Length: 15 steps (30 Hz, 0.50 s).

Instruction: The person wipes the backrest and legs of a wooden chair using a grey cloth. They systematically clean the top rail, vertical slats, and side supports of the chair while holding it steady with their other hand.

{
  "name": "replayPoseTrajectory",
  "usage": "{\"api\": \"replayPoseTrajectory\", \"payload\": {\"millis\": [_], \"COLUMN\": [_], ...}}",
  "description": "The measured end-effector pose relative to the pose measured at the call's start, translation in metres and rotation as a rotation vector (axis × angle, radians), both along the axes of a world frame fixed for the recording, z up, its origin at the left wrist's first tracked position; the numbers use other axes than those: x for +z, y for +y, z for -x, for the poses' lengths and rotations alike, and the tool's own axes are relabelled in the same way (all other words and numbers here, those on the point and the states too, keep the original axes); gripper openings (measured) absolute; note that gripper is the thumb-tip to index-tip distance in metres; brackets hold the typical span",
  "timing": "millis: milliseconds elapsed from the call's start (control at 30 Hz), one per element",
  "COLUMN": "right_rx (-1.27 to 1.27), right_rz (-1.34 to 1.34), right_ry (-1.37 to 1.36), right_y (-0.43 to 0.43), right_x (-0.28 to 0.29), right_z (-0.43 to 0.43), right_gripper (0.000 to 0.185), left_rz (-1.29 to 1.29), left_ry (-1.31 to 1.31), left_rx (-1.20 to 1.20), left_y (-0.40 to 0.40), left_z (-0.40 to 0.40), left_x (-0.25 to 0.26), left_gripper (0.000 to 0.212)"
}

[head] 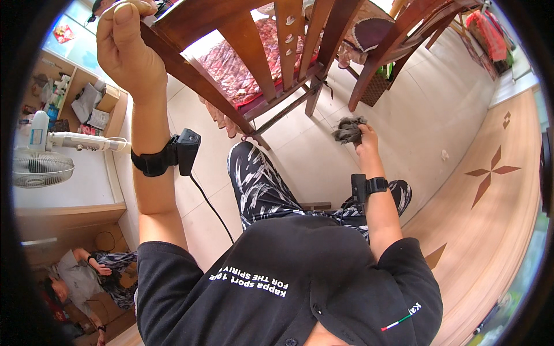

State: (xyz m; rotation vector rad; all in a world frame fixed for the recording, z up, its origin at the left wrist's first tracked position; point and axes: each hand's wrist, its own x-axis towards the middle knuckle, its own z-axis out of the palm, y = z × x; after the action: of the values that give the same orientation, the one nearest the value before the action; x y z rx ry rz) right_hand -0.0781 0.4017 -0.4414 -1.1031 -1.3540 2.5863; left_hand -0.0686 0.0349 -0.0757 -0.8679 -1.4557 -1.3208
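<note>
My left hand (127, 56) is raised at the upper left, its fingers curled at the top corner of a brown wooden chair's back (190, 73). The picture's edge cuts off part of its fingertips. Low over the floor tiles, my right hand (368, 137) holds a crumpled grey rag (349, 129) with a shaggy surface. A quilted red floral cushion (233, 65) covers the seat behind the chair's slats. Both wrists wear black straps with small devices; the left one (187, 149) has a cable.
A second wooden chair (376, 60) stands beyond the first, near a brown woven basket (373, 88). A wood panel with inlaid diamonds (493, 173) runs along the right. At left are a white fan (43, 166), shelves with boxes (108, 98), and another person (80, 279) lower down.
</note>
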Motion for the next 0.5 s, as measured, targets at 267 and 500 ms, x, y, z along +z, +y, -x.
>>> {"api": "replayPoseTrajectory", "payload": {"millis": [267,500], "right_rx": [-0.027,-0.020], "right_rz": [0.185,0.210], "right_ry": [-0.041,-0.060], "right_y": [0.020,0.012], "right_x": [-0.008,-0.017], "right_z": [-0.011,-0.016], "right_gripper": [0.020,0.018], "left_rz": [-0.049,0.060], "left_ry": [0.007,0.078], "left_rx": [0.084,0.043], "left_y": [0.004,0.001], "left_z": [0.000,0.001], "left_x": [0.000,0.002], "left_gripper": [0.032,0.041]}}
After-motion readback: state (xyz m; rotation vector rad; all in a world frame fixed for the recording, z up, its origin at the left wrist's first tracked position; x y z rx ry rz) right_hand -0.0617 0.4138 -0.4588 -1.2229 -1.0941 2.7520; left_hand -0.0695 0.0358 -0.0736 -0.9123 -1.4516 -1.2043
